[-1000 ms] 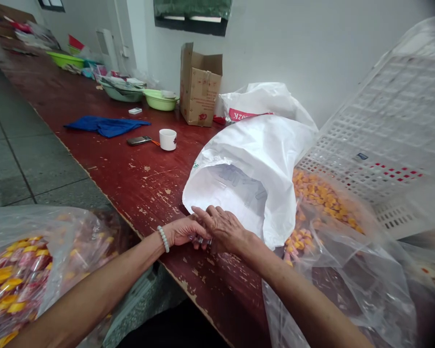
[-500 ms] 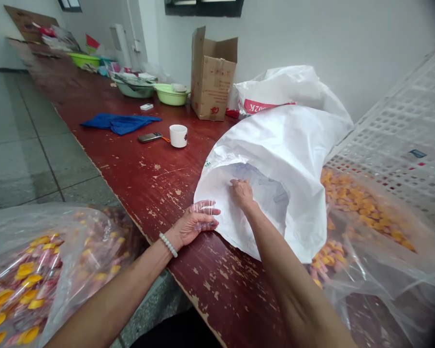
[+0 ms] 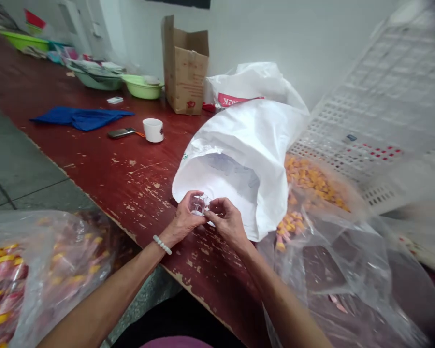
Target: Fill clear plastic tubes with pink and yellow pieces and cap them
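Observation:
A small clear plastic piece (image 3: 198,205) is held between my two hands, just in front of the mouth of a large white sack (image 3: 246,145). My left hand (image 3: 186,215), with a pale bead bracelet at the wrist, curls round its left side. From the right, the thumb and fingers of my right hand (image 3: 226,222) pinch at the piece's edge. The sack lies on its side on the worn red table (image 3: 130,179), its opening towards me; its inside looks white and shadowed.
Bags of yellow-capped items lie at the left (image 3: 7,280) and right (image 3: 311,183). A white perforated crate (image 3: 369,111) leans at the right. Further back are a white cup (image 3: 153,130), a phone-like device (image 3: 122,133), a blue cloth (image 3: 83,117), a cardboard box (image 3: 186,72) and green basins (image 3: 143,88).
My right hand has come out of the sack's mouth and met my left hand at the clear piece. My left hand's fingers have curled in. The view has swung to the right.

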Action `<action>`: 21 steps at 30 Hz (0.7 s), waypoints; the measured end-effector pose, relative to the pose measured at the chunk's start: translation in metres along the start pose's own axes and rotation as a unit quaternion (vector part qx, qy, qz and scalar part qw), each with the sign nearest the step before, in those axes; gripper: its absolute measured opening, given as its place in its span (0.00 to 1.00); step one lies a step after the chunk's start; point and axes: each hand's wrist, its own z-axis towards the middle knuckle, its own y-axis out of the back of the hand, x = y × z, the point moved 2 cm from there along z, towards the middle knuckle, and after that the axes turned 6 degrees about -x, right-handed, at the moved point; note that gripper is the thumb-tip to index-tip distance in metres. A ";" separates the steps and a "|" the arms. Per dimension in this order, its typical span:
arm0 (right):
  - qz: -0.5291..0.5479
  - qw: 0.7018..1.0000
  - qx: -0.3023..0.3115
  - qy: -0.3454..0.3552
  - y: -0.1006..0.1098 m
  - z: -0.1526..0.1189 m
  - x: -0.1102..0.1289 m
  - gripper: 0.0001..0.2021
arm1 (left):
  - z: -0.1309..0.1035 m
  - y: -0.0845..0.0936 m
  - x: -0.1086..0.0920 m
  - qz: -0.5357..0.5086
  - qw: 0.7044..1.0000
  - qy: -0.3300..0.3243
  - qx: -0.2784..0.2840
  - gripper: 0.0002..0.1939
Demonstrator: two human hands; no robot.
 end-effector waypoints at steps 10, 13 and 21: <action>-0.151 0.983 -0.073 0.076 0.088 -0.065 0.024 0.08 | -0.037 -0.060 -0.006 0.012 0.998 0.044 0.048 0.28; -0.172 0.964 -0.198 0.033 0.165 -0.092 0.009 0.11 | -0.044 -0.059 -0.007 0.014 0.996 0.062 0.056 0.28; -0.540 0.825 -0.165 -0.039 0.275 -0.075 -0.071 0.17 | -0.063 -0.052 -0.006 0.058 0.991 0.096 0.066 0.30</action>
